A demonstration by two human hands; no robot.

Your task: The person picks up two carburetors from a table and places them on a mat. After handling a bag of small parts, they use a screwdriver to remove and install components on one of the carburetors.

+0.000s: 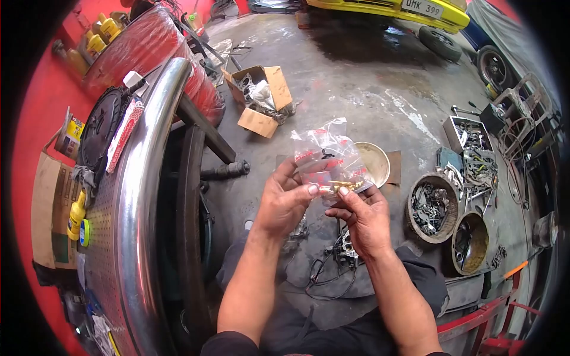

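Observation:
A clear plastic bag (323, 151) with red print is held up between my two hands, over my lap. Small brass-coloured parts (347, 185) lie at the bottom of the bag; their exact kind is hard to make out. My left hand (286, 196) grips the bag's left side, thumb pointing right. My right hand (365, 216) pinches the lower right corner, its thumb pressed against the brass-coloured parts. Below my hands, on the floor, sits a metal engine part (346, 249) with black cables around it. A round pale basin (374, 163) stands behind the bag.
A metal bench with a rounded steel edge (154, 124) runs along my left. An open cardboard box (258, 98) with scraps lies ahead. On the right are two round tubs (433, 207) of metal parts, a toolbox (469, 133) and a red metal frame (475, 323). A yellow car (392, 12) stands beyond.

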